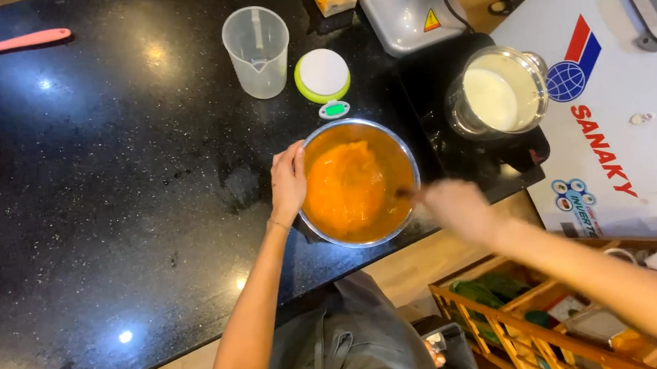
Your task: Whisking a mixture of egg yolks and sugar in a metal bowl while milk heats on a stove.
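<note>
Head view, looking straight down on a black speckled countertop (111, 214).

Left hand (288, 182) lay against the left rim of a steel mixing bowl (407, 156), fingers curled over the edge and thumb outside: a bracing grip, likely to stop the bowl turning on the smooth stone. The bowl sat near the front edge of the counter, directly before the person, and held a thick orange batter (347, 191) smeared up its walls.

Right hand (457, 209) was blurred with motion at the bowl's right rim, closed around the handle of a utensil (404, 193) whose dark tip dipped into the batter. The kind of utensil could not be told.

Behind the bowl, just apart from it: a small round kitchen scale (323, 75) with a white platform, green rim and lit display. Left of that, an empty clear measuring jug (257, 52). To the right, a glass pot of milky white liquid (500, 91) stood on a black cooktop (443, 140), within arm's reach of the bowl. A pink spatula handle (21, 42) lay far off at the upper left. A white chest appliance (617, 123) stood to the right, and a wooden crate (537, 326) of assorted items lower right, on the floor.
</note>
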